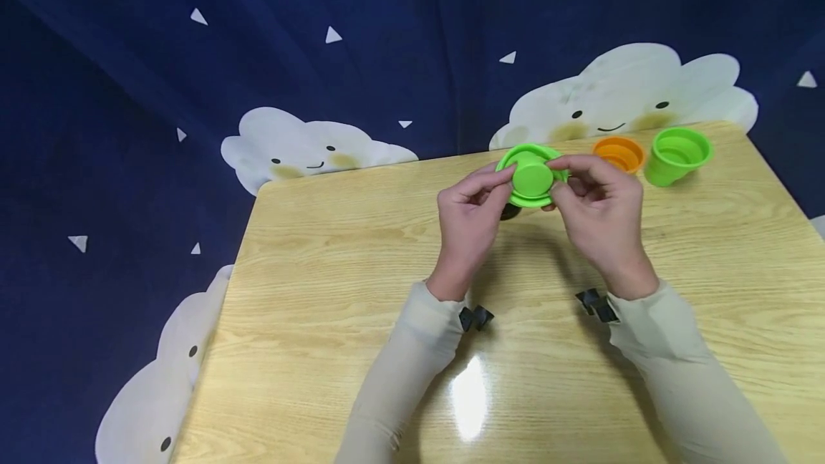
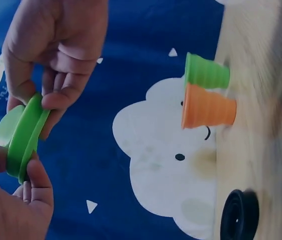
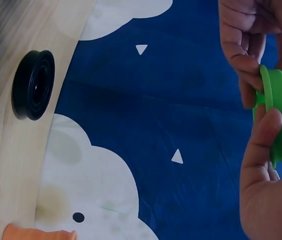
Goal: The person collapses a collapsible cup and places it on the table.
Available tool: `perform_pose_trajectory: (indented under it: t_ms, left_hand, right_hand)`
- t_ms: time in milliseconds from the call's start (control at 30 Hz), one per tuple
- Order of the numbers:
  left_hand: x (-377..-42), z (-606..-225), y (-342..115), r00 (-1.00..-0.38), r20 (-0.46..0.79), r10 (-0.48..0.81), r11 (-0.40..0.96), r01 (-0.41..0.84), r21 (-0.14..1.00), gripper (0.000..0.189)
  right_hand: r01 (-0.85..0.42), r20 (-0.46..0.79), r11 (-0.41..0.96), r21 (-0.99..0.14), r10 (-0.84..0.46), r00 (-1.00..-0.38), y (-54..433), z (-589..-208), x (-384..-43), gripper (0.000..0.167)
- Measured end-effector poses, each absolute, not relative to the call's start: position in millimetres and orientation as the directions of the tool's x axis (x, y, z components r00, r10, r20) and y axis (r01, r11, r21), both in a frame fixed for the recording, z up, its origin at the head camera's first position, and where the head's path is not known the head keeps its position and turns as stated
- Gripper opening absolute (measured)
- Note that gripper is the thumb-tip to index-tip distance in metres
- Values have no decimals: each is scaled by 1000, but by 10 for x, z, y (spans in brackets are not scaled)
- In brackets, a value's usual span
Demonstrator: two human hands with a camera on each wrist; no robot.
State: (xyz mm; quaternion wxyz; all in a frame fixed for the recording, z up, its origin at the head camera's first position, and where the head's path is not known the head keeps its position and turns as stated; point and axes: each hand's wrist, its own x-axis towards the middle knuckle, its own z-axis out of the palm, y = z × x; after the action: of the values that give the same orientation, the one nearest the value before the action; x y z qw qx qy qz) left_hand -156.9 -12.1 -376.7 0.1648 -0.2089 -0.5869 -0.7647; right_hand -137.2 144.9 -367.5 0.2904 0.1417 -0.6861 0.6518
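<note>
Both hands hold a green collapsible cup (image 1: 532, 180) above the table, pressed flat, its round base towards me. My left hand (image 1: 469, 218) pinches its left rim between thumb and fingers. On the opposite side my right hand (image 1: 604, 224) grips the rim the same way. Seen edge-on in the left wrist view, the flattened green cup (image 2: 26, 135) has its base bulging out on one side. A black flattened cup (image 3: 33, 85) lies on the table below; in the head view it is mostly hidden behind the green one and the left hand.
At the back right stand an orange cup (image 1: 619, 152) and a second green cup (image 1: 677, 156), both extended and upright, side by side. The wooden table (image 1: 322, 271) ends at a dark blue curtain (image 1: 387, 34) with cloud prints.
</note>
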Motion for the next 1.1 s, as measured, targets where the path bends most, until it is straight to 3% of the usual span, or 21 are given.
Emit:
perform_pose_trajectory:
  t_ms: [267, 467, 600, 700, 800, 900, 1000, 1100]
  left_hand:
    - [-1566, -3691, -160, -751, 654, 88, 27, 659, 752, 18]
    - [-1571, -3704, -167, -629, 770, 104, 227, 769, 597, 23]
    - [-1578, -3728, -147, -526, 837, 151, 430, 798, 423, 21]
    - [-1567, -3722, -131, -488, 853, 187, 529, 781, 331, 21]
    - [-1548, -3700, -130, -527, 833, 171, 506, 772, 384, 21]
    - [-1543, -3680, -147, -647, 755, 110, 354, 735, 578, 21]
    - [-1541, -3662, -175, -785, 617, 62, 87, 620, 780, 14]
    - [-1542, -3629, -195, -884, 466, 46, -154, 455, 877, 17]
  right_hand:
    - [-577, 620, 262, -774, 123, -775, 1458, -3681, -1360, 37]
    - [-644, 760, 497, -582, 51, -648, 1429, -3696, -1387, 37]
    - [-645, 832, 645, -410, -25, -554, 1398, -3735, -1380, 33]
    - [-624, 848, 703, -340, -57, -527, 1391, -3771, -1366, 34]
    - [-616, 837, 691, -379, -29, -547, 1405, -3771, -1357, 34]
    - [-617, 771, 591, -520, 14, -637, 1456, -3712, -1340, 35]
    - [-569, 605, 312, -761, 25, -796, 1541, -3624, -1320, 37]
    - [-423, 425, -55, -904, -24, -905, 1646, -3560, -1317, 37]
